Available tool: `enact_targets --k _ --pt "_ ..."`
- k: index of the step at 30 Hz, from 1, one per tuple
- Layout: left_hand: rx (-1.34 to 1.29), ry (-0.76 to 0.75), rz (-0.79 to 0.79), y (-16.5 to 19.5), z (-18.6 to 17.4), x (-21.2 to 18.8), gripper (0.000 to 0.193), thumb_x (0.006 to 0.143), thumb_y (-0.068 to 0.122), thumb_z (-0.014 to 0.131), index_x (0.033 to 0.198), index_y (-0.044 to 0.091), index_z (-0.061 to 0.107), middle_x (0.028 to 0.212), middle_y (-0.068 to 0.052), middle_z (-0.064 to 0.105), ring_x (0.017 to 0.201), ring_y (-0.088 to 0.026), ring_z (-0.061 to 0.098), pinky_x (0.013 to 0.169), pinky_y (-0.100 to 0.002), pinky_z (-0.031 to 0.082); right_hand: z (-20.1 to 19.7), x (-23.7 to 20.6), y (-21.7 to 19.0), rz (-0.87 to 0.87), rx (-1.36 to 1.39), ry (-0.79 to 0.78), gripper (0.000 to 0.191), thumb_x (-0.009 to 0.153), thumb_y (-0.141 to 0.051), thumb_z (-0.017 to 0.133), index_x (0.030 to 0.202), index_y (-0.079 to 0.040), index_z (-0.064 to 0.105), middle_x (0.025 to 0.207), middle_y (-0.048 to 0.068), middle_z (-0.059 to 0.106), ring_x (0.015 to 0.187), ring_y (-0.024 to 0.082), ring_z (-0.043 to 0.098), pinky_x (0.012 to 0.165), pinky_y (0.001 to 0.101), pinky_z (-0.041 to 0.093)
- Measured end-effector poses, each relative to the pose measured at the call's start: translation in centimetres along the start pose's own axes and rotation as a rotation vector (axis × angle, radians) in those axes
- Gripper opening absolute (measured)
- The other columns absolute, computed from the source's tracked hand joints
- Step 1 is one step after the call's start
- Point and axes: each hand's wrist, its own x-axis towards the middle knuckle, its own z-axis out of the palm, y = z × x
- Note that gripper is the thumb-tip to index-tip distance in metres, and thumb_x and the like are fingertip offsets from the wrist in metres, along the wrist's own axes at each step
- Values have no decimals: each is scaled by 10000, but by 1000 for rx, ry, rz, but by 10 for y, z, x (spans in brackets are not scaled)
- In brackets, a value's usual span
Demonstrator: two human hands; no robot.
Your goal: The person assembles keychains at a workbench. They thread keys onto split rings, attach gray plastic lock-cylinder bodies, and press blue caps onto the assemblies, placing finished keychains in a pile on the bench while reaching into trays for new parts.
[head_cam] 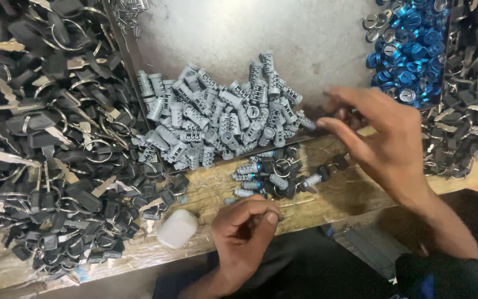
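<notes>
My right hand (385, 141) reaches in from the right, fingers spread and blurred, its tips at the right edge of a heap of grey lock cylinders (222, 119). I see nothing clearly held in it. My left hand (244, 227) rests at the bench's front edge, curled into a loose fist with the thumb on top; what lies inside the fist is hidden. Between the two hands sits a small cluster of cylinders with blue ends and black-headed keys (272, 174) on the wooden bench top (316, 205).
The grey cylinders lie in a shallow metal tray (261, 33). A big pile of black-headed keys on rings (45, 144) fills the left side. Blue metal caps (408, 50) are heaped at top right, beside more keys (471, 94). A small white case (177, 228) lies near the front edge.
</notes>
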Motion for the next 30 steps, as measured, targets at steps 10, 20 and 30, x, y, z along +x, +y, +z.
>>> enact_targets --k 10,20,30 --pt "-435 -26 -214 -1 11 3 138 1068 22 537 985 -61 611 792 -67 602 597 -93 545 534 -250 441 -10 29 0 -185 -345 -53 305 884 -32 805 1183 8 759 880 150 713 745 253 652 650 367 533" --pt "-639 -242 -420 10 14 14 180 1068 57 578 986 -79 662 828 -117 659 563 -130 557 470 -287 455 33 -105 -6 123 1041 -62 197 851 55 763 1042 47 717 1051 188 765 956 230 765 834 308 643" --pt "0 -117 -304 19 19 9 123 987 69 710 924 -33 741 674 42 592 576 9 450 483 -201 317 29 -110 -16 61 830 -62 249 810 83 766 1055 38 762 1040 180 774 854 196 788 746 257 641"
